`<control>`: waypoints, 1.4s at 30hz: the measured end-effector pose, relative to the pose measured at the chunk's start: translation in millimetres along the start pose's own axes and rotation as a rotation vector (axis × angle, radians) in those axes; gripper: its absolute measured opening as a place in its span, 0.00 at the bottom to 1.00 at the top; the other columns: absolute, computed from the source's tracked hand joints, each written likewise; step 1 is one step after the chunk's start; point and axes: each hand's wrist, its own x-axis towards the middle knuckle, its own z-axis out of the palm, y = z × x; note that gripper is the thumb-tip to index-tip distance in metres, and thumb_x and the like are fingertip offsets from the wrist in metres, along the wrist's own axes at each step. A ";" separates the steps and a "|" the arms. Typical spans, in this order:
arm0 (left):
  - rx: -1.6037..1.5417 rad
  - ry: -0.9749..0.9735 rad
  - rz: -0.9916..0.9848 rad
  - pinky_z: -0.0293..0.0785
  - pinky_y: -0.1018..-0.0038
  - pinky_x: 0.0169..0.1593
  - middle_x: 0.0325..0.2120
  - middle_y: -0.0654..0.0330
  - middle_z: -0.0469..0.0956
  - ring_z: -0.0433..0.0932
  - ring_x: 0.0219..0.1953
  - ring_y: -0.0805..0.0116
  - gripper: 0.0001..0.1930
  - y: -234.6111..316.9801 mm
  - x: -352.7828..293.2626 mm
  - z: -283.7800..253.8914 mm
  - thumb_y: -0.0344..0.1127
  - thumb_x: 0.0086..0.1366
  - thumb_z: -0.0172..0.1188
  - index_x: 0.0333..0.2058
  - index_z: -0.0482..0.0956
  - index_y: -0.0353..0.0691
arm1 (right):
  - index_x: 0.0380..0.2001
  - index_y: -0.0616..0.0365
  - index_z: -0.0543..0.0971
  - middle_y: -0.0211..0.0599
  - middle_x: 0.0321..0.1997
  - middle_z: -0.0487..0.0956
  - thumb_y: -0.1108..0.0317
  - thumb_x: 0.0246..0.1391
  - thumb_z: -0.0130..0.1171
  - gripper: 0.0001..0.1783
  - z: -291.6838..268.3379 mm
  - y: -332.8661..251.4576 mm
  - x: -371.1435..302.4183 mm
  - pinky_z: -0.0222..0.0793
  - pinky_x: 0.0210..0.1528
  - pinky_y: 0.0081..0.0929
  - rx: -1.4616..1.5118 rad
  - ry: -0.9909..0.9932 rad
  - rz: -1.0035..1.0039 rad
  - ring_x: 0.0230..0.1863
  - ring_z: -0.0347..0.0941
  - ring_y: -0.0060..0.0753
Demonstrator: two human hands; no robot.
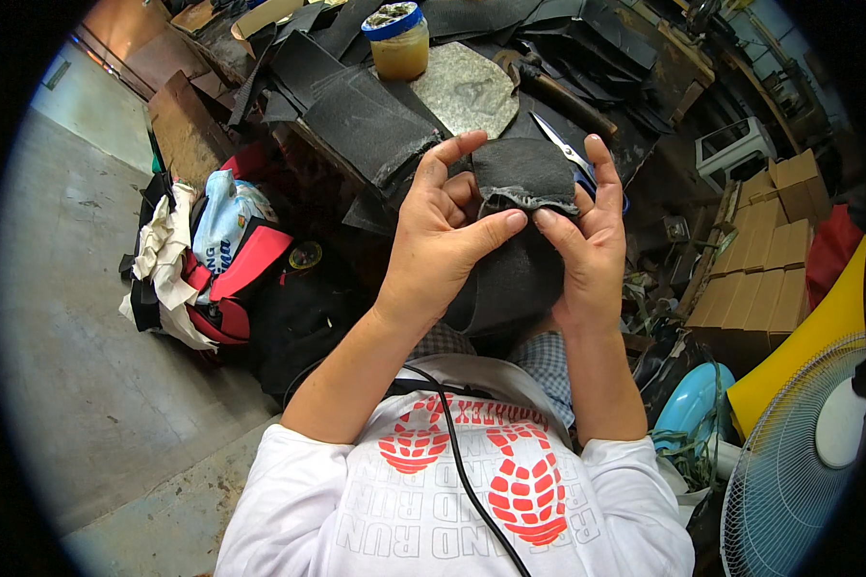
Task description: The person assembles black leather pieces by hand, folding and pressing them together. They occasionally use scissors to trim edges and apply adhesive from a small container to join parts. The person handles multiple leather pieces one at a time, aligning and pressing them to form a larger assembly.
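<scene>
Between my hands is a black piece of thick fabric or leather (524, 171), with a frayed grey edge along a fold and its lower part hanging toward my lap. My left hand (443, 207) grips the piece's left side, thumb on the frayed edge and index finger stretched out. On the other side my right hand (592, 226) pinches it, its thumb close to the left one and its index finger pointing up. Scissors (563, 144) with a blue handle lie on the workbench just beyond, partly hidden by the piece and my right hand.
Black sheets (366, 115) cover much of the bench, around a flat stone slab (464, 88) and a blue-lidded jar (397, 43). A bag of scraps (226, 260) stands left on the floor. Cardboard boxes (755, 279) and a fan (799, 462) are close on the right.
</scene>
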 end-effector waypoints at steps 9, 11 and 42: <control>-0.080 0.111 -0.083 0.74 0.78 0.50 0.42 0.52 0.78 0.78 0.44 0.71 0.30 -3.8 -2.3 -0.6 0.16 0.55 0.54 0.59 0.60 0.31 | 0.71 0.54 0.50 0.45 0.50 0.78 0.83 0.47 0.60 0.49 1.6 6.1 -2.3 0.75 0.53 0.27 -0.048 -0.044 0.007 0.48 0.78 0.30; -0.069 0.121 -0.083 0.74 0.78 0.49 0.42 0.52 0.78 0.78 0.43 0.72 0.29 -4.8 -1.4 -2.8 0.16 0.55 0.52 0.58 0.61 0.31 | 0.71 0.54 0.49 0.45 0.49 0.80 0.83 0.47 0.59 0.50 1.1 7.1 -2.9 0.74 0.54 0.27 -0.055 -0.074 -0.004 0.47 0.79 0.30; 0.120 -0.144 0.110 0.69 0.85 0.39 0.43 0.62 0.72 0.71 0.34 0.84 0.21 1.7 -8.3 -16.8 0.19 0.64 0.54 0.55 0.65 0.38 | 0.72 0.57 0.53 0.27 0.27 0.77 0.85 0.47 0.55 0.47 -16.9 -18.4 -8.6 0.70 0.34 0.10 -0.075 0.008 -0.017 0.26 0.72 0.08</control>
